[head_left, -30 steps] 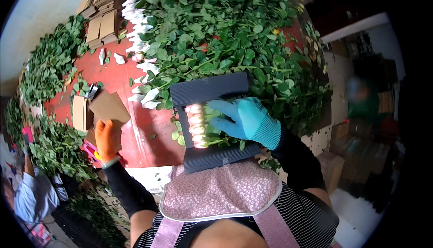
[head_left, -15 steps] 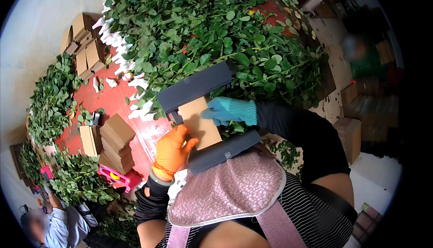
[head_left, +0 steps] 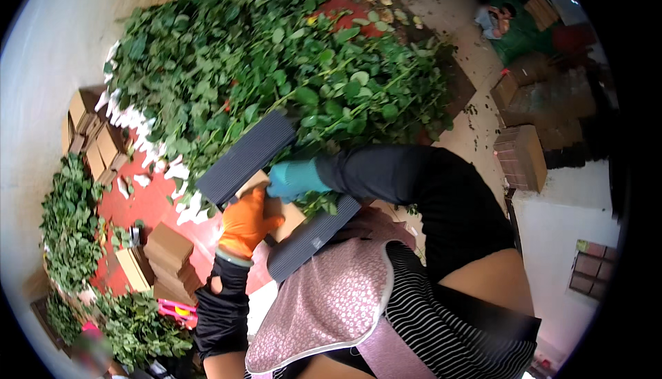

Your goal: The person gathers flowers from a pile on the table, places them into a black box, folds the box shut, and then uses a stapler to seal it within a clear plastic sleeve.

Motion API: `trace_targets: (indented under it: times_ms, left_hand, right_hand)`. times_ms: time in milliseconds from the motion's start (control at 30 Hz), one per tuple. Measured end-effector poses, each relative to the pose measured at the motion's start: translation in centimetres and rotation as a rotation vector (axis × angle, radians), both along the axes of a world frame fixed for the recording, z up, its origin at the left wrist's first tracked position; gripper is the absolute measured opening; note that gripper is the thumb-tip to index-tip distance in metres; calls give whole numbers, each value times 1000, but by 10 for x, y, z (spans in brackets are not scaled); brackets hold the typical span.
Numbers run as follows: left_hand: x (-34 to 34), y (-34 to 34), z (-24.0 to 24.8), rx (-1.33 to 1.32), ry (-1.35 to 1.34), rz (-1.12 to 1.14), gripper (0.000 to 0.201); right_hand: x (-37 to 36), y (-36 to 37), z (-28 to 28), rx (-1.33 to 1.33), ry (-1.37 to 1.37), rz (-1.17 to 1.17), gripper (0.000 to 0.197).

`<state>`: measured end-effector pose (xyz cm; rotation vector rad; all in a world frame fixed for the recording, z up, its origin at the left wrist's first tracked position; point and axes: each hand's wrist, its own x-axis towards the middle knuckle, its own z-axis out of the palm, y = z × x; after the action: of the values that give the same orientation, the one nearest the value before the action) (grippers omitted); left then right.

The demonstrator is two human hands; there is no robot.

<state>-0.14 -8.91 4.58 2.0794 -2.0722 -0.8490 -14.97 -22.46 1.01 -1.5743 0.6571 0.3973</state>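
Orange glove (head_left: 241, 227), teal glove (head_left: 296, 177), black sleeves (head_left: 458, 206), seemingly floral apron (head_left: 324, 286)

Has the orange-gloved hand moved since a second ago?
Yes: the left hand has moved right, away from the cardboard stack on the red table.

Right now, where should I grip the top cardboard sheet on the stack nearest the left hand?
Probably the right-hand corner of the top sheet, from the right: it's thin, lies broad face up, and that corner points toward the left hand.
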Motion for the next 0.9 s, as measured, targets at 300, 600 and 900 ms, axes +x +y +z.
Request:
trace_targets:
  times_ms: [300,600,900]
  left_hand:
    - [-3,-2,-16,23,-101,-30,90]
    - [-11,-7,-19,-38,-203,-102,87]
    - [-3,-2,-18,-13,-105,-2,73]
  right_hand:
    - [-17,1,65,-600,-71,153,49]
    - [-90,70,59,-1592,-399,568,21]
    - [-77,56,109,-838,-229,734,36]
